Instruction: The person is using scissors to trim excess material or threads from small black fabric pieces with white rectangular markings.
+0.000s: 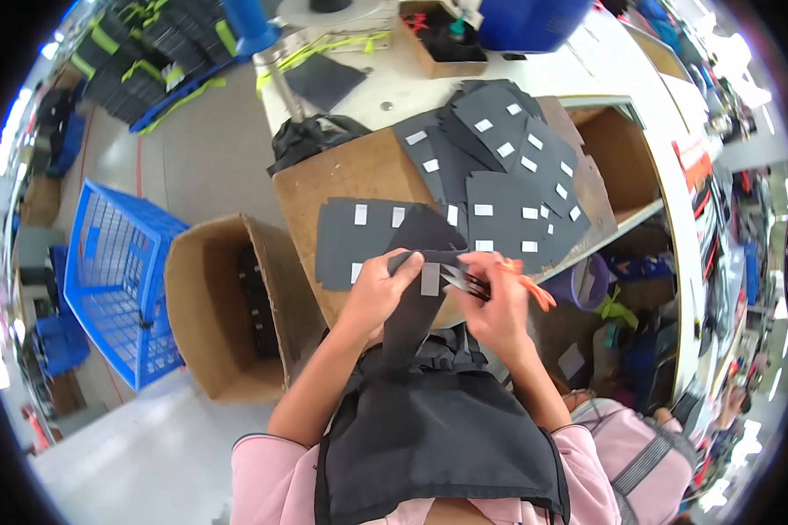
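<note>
My left hand [378,287] is closed on a black fabric piece [405,324], pinching its folded upper edge between thumb and fingers. A pale rectangular patch [430,280] shows on this piece. My right hand [501,306] holds small scissors [534,290] with orange handles, their metal blades pointing left at the fabric beside the patch. Its fingertips are at the right end of the folded edge; whether they grip the cloth too, I cannot tell. Just beyond my hands lies a flat black panel [337,232] with white rectangles, on a brown board [306,184].
More black panels [503,188] overlap at the board's far right. Left of the board stand an open cardboard box [206,315] and a blue plastic basket [123,289]. A small open box [455,66] and a blue bin [530,26] sit farther back. Another person [648,446] is close at right.
</note>
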The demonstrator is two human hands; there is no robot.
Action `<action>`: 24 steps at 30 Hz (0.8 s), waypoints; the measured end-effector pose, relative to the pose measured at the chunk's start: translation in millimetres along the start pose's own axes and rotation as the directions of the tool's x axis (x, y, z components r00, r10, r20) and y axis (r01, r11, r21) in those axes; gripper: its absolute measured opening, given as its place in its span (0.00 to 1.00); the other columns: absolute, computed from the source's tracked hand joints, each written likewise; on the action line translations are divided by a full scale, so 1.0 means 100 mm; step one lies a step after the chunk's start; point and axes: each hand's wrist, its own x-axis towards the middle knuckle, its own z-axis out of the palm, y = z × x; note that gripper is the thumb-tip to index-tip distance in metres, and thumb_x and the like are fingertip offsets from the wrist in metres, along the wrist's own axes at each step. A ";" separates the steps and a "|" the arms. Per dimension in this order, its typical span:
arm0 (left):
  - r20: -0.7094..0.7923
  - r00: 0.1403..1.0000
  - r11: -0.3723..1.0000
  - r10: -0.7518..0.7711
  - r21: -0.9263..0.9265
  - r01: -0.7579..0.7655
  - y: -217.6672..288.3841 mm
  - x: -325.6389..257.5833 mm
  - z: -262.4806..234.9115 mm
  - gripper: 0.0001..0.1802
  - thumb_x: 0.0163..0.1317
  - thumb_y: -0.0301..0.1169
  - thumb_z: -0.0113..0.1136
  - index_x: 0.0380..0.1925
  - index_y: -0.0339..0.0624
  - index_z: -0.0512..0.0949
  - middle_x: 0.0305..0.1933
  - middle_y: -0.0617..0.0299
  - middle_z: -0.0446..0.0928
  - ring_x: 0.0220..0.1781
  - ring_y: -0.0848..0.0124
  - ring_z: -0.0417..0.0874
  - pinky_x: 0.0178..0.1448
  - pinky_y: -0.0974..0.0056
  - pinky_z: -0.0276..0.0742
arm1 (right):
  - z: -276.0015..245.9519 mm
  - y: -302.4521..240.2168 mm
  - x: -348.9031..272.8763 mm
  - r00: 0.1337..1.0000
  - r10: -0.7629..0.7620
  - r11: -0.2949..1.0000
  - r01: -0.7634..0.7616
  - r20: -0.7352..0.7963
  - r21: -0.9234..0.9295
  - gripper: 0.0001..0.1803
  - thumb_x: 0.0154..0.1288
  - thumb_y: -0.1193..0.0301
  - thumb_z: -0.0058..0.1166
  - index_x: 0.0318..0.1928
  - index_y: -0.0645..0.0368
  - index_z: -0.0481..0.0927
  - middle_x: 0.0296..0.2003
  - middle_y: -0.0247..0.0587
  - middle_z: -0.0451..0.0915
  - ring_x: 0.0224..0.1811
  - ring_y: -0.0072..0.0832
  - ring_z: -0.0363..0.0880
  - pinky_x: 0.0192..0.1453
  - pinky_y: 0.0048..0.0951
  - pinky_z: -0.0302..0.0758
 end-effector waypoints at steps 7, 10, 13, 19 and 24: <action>0.041 0.996 0.992 -0.075 0.109 0.070 0.07 -0.04 0.22 0.16 0.67 0.42 0.51 0.28 0.40 0.72 0.27 0.73 0.66 0.32 0.84 0.63 0.37 0.77 0.61 | -0.16 0.09 -0.30 0.996 -0.073 0.987 0.065 -0.051 -0.148 0.17 0.46 0.75 0.62 0.39 0.57 0.75 0.30 0.37 0.73 0.24 0.35 0.72 0.28 0.30 0.68; 0.040 0.999 0.942 0.019 0.334 -0.031 -0.04 -0.03 0.21 0.19 0.67 0.43 0.49 0.29 0.36 0.74 0.19 0.72 0.62 0.23 0.82 0.58 0.25 0.72 0.55 | -0.16 0.09 -0.32 0.989 -0.109 0.983 0.093 -0.099 -0.160 0.16 0.46 0.76 0.62 0.38 0.57 0.76 0.28 0.36 0.74 0.23 0.34 0.72 0.27 0.30 0.68; 0.019 1.000 0.928 0.017 0.372 -0.023 -0.06 -0.06 0.22 0.20 0.67 0.44 0.49 0.29 0.36 0.73 0.17 0.71 0.59 0.21 0.82 0.55 0.24 0.69 0.52 | -0.15 0.12 -0.37 0.978 -0.159 0.977 0.136 -0.132 -0.167 0.14 0.47 0.76 0.61 0.38 0.57 0.76 0.27 0.35 0.74 0.23 0.33 0.72 0.26 0.29 0.67; -0.021 1.000 0.866 -0.010 0.500 0.019 0.07 -0.16 0.33 0.21 0.67 0.43 0.49 0.28 0.33 0.73 0.16 0.69 0.59 0.21 0.80 0.56 0.23 0.69 0.53 | -0.20 0.09 -0.48 0.982 -0.110 0.985 0.087 -0.151 -0.152 0.13 0.47 0.75 0.62 0.37 0.57 0.77 0.26 0.35 0.74 0.23 0.32 0.73 0.26 0.29 0.67; 0.046 0.995 0.827 0.092 0.552 -0.102 0.03 -0.15 0.32 0.20 0.67 0.42 0.49 0.29 0.33 0.74 0.16 0.66 0.63 0.21 0.78 0.59 0.26 0.68 0.59 | -0.27 0.12 -0.42 0.988 -0.138 0.977 0.125 -0.065 -0.173 0.13 0.46 0.74 0.62 0.36 0.57 0.77 0.26 0.34 0.74 0.24 0.31 0.74 0.27 0.29 0.68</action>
